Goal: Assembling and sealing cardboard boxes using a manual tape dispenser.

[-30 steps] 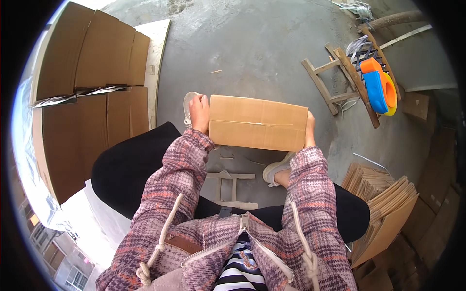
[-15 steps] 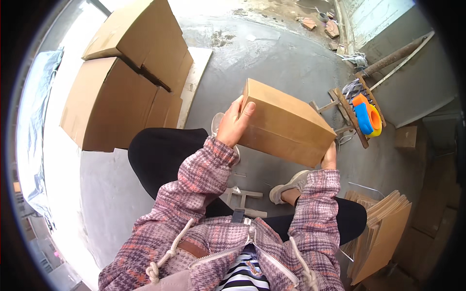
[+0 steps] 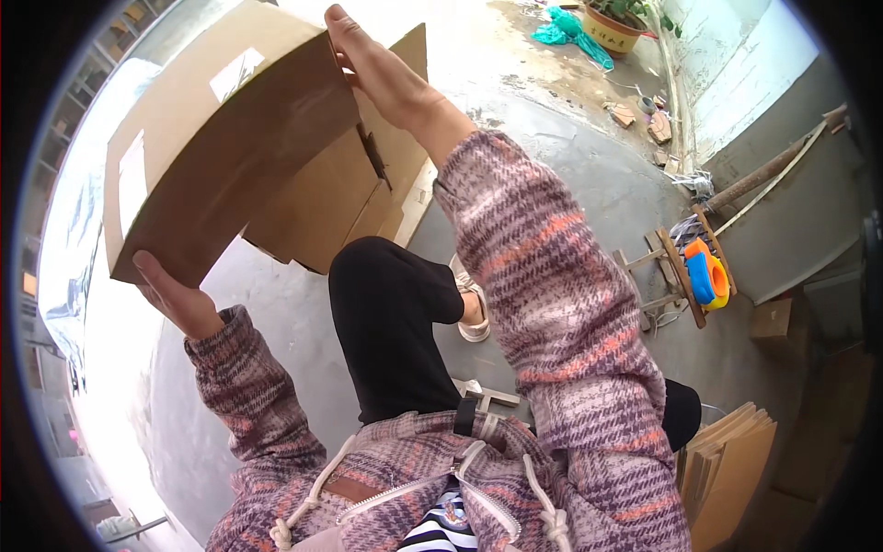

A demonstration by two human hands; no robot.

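Left hand (image 3: 182,302) and right hand (image 3: 391,83) have shifted leftward. Brown carton (image 3: 239,170) spans between them, fingers gripping its lower-left corner and upper-right end.

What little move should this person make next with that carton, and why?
Perhaps gently test whether the carton is supported before letting go: the left hand touches its lower-left end in the picture, the right hand its upper-right; other cardboard shows beyond, but this view doesn't settle what bears its weight.
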